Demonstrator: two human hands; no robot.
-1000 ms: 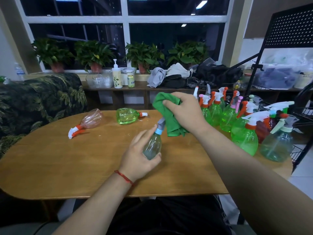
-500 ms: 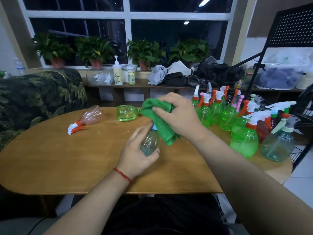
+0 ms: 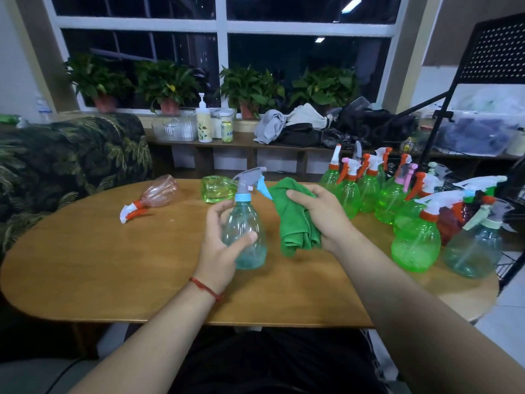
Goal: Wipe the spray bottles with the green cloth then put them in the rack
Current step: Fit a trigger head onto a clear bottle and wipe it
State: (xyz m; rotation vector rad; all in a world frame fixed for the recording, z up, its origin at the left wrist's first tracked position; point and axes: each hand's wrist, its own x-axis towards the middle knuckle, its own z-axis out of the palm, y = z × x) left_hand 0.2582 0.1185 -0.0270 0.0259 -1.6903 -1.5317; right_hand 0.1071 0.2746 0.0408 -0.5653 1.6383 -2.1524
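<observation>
My left hand [image 3: 220, 251] grips a clear teal spray bottle [image 3: 246, 223] with a grey trigger head and blue collar, held upright above the wooden table [image 3: 113, 265]. Just right of it, my right hand [image 3: 321, 214] holds the bunched green cloth [image 3: 294, 220], apart from the bottle. A pink bottle [image 3: 159, 193] lies on its side at the far left of the table. A green bottle [image 3: 217, 187] lies behind the held one. Several green, red and teal spray bottles [image 3: 412, 223] stand clustered at the right. The black rack [image 3: 508, 180] rises at the right edge.
A leaf-patterned sofa [image 3: 71, 155] borders the table on the left. Behind the table runs a low shelf [image 3: 199, 142] with a pump bottle, jars, piled clothes and potted plants under the window. Storage tubs sit behind the rack.
The cloth has come off the bottle's top and moved right. My left hand has turned the bottle upright, so its trigger head now shows.
</observation>
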